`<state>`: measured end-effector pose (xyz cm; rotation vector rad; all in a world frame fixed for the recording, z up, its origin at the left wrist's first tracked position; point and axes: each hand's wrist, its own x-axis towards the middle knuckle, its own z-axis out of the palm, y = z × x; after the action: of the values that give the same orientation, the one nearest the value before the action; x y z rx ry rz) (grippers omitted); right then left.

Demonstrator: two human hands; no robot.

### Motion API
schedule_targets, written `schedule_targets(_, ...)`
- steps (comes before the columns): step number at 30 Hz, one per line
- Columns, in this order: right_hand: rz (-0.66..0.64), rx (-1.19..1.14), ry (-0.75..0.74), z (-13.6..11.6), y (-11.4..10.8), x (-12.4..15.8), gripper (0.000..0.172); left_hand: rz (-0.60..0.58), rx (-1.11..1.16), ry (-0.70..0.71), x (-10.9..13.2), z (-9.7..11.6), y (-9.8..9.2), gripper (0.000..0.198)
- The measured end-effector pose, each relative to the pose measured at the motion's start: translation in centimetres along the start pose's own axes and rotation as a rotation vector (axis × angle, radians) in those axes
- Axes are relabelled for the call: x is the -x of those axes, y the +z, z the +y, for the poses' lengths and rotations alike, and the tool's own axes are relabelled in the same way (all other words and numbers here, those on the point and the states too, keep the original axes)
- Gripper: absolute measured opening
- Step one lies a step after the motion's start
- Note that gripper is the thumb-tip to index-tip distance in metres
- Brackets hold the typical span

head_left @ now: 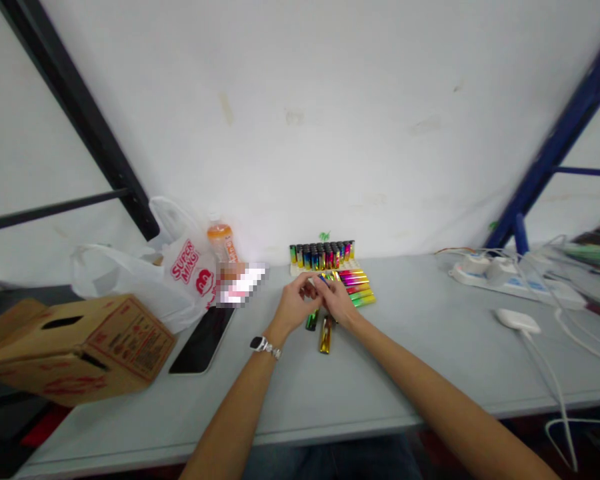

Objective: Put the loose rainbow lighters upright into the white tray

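My left hand and my right hand meet above the table, their fingers curled and close together. A small shiny piece, apparently a lighter, shows in part at the right fingertips; the fingers cover most of it. Whether the left fingers also grip it is hidden. Just below the hands lie a gold lighter and a dark green lighter. Beside the right hand several shiny lighters in pink, yellow and green lie in a row. Behind, black-topped lighters stand upright in a pale tray.
To the left are a cardboard box, a white plastic bag, an orange-labelled bottle and a dark tablet. A power strip and a white charger with cables occupy the right. A wall backs the table.
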<state>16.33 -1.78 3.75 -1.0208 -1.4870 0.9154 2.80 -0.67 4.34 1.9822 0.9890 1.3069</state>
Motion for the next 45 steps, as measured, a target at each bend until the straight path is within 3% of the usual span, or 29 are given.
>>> schedule_targets(2, 0.044, 0.062, -0.001, 0.2, -0.2, -0.2, 0.052, -0.015, -0.019, 0.014, 0.1, 0.2, -0.3, 0.038)
schedule_targets(6, 0.21, 0.153, -0.007, 0.5, -0.7, -0.4, 0.041, -0.011, -0.11, -0.025, 0.1, 0.3, -1.0, 0.025)
schedule_targets(10, 0.271, 0.132, -0.044, 0.5, -0.9, -0.3, 0.031, -0.051, -0.183, -0.054, 0.1, -0.1, -0.9, 0.023)
schedule_targets(17, 0.217, 0.109, -0.101, 0.6, -0.7, 0.1, 0.041, -0.111, -0.206, -0.057, 0.2, -0.3, -0.6, 0.027)
schedule_targets(27, 0.258, 0.119, -0.115, 0.8, -0.6, -0.4, 0.031, -0.215, -0.209, -0.094, 0.3, -0.7, -0.5, 0.028)
schedule_targets(33, 0.202, 0.01, -0.102, 1.0, -0.1, -0.2, 0.033, -0.226, -0.229, -0.11, 0.4, -0.7, -0.6, 0.027)
schedule_targets(38, 0.117, -0.081, -0.065, 1.3, -0.3, -0.7, 0.031, -0.309, -0.361, -0.199, 0.7, -1.3, -1.2, 0.03)
schedule_targets(45, 0.142, 0.289, -0.292, 0.8, -1.4, -4.0, 0.028, -0.326, -0.521, -0.269, 1.1, -1.6, -1.3, 0.036)
